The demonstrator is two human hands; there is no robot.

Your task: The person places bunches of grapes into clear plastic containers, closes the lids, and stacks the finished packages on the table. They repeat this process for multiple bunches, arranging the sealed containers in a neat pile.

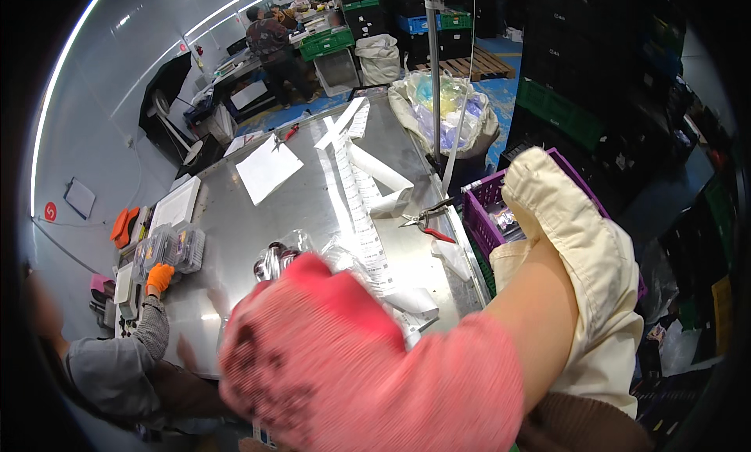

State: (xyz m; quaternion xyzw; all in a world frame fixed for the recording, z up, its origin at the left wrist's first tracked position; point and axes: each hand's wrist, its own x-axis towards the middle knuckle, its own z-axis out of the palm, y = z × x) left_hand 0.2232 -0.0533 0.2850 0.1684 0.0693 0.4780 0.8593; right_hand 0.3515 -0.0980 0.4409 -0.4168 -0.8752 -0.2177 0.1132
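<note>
My right hand (293,364), in a pink-red knit glove with dark stains, is large and blurred in the foreground. Its bare forearm and rolled cream sleeve come in from the right. The fingers are hidden, and what they hold cannot be told. My left hand is out of view. Just beyond the glove, clear plastic packaging (281,258) with dark red round items lies on the metal table (264,211). Long strips of printed labels (361,217) run across the table, partly curled. Open pruning shears (427,220), one handle red, lie near its right edge.
At the left, a co-worker's orange-gloved hand (159,277) touches clear plastic containers (189,249). A white sheet (270,169) and red-handled snips (288,133) lie farther back. A purple crate (484,217) stands right of the table, beyond a metal pole (434,70). A filled sack (446,111) stands behind.
</note>
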